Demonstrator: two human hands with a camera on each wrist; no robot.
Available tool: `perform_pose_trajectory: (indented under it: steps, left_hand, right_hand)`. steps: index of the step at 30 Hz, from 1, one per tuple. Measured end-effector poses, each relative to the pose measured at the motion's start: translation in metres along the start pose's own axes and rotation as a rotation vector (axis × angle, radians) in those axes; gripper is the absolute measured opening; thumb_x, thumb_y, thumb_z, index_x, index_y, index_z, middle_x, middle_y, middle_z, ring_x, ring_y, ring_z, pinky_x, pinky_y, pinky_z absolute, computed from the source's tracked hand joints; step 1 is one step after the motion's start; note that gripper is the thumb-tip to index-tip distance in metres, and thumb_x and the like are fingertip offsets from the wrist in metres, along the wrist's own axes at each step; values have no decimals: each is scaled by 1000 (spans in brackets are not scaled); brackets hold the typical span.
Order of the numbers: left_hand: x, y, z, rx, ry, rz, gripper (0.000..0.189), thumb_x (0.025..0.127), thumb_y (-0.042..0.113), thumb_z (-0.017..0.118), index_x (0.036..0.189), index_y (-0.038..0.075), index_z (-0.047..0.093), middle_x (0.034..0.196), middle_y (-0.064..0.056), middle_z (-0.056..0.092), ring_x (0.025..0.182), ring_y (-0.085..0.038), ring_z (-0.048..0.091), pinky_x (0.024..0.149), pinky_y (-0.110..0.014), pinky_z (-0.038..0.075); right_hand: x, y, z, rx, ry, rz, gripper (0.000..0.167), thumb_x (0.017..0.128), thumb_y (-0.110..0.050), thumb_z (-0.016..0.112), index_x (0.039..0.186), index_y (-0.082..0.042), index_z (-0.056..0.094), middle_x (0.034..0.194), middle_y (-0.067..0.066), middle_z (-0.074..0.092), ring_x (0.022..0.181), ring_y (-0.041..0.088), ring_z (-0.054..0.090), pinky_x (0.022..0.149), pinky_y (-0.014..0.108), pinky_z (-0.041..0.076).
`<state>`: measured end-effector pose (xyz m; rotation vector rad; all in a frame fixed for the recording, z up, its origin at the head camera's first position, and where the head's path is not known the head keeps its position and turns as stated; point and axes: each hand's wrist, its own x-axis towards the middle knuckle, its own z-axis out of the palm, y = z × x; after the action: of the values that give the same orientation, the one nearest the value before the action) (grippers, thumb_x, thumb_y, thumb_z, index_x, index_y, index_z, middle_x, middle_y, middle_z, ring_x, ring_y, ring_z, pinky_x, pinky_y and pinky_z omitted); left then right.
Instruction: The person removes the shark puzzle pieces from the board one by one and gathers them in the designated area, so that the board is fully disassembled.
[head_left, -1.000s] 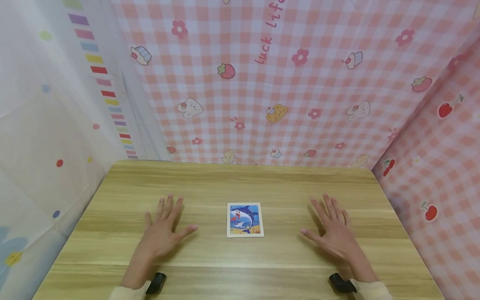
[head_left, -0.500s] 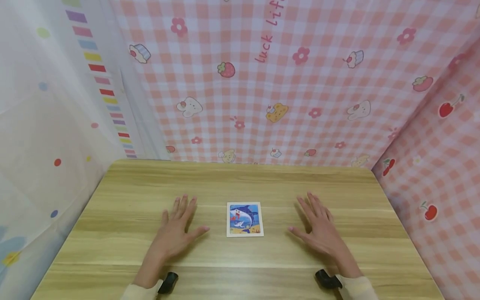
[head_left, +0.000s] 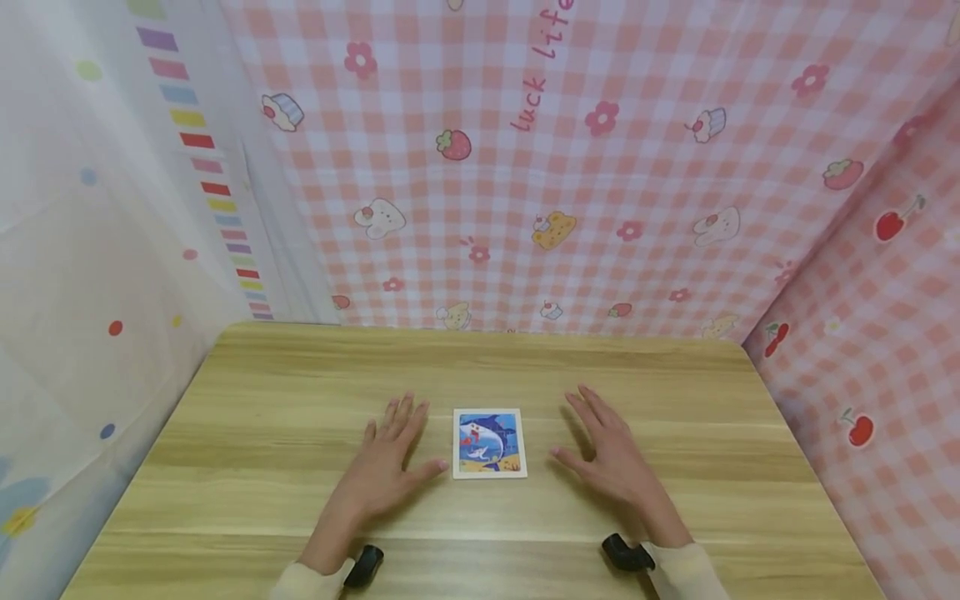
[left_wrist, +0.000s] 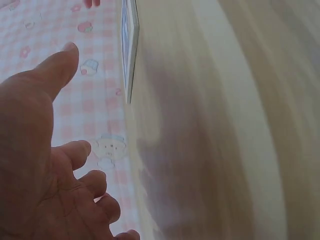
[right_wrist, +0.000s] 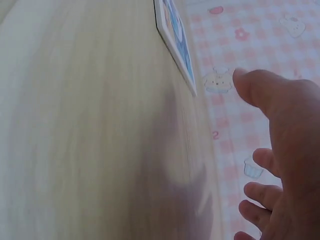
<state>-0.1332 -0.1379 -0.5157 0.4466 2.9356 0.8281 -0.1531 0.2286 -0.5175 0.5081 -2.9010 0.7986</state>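
A square picture puzzle [head_left: 489, 444] with a white border lies flat on the wooden table, showing a blue shark-like animal and a smaller white one over sand. Left of it in the head view is my left hand [head_left: 386, 468], fingers spread and thumb tip right near the puzzle's left edge. My right hand [head_left: 611, 458] hovers on the other side, thumb pointing at the puzzle with a gap between. Both hands hold nothing. The left wrist view has the puzzle [left_wrist: 129, 47] edge-on beyond the thumb; in the right wrist view the puzzle [right_wrist: 176, 40] appears at the top.
The wooden table [head_left: 300, 367] extends around the puzzle, with rounded far corners. A pink checked curtain [head_left: 510, 183] hangs behind it and another at the right. White dotted cloth [head_left: 112, 267] hangs on the left. Black wrist devices [head_left: 364, 567] sit at both cuffs.
Both hands have moved inward toward the puzzle, the left to the right and the right to the left, fingers staying extended. The puzzle has stayed in place.
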Motion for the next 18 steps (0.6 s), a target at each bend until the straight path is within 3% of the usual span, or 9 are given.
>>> perform_pose_trajectory:
  steps: [8, 18]
  left_hand:
    - [9, 18, 10, -11, -36, 55, 93, 95, 63, 60, 165, 18, 20, 174, -11, 9, 161, -34, 6, 128, -64, 11]
    - [14, 40, 22, -29, -65, 117, 91, 95, 60, 63, 163, 11, 27, 172, -13, 15, 160, -36, 12, 128, -63, 14]
  right_hand:
    - [9, -12, 12, 88, -42, 26, 83, 92, -44, 75, 160, -18, 36, 168, 15, 30, 153, 42, 32, 117, 70, 35]
    - [19, -27, 21, 151, -57, 28, 78, 92, -41, 75, 157, -17, 41, 165, 13, 36, 151, 40, 37, 119, 67, 34]
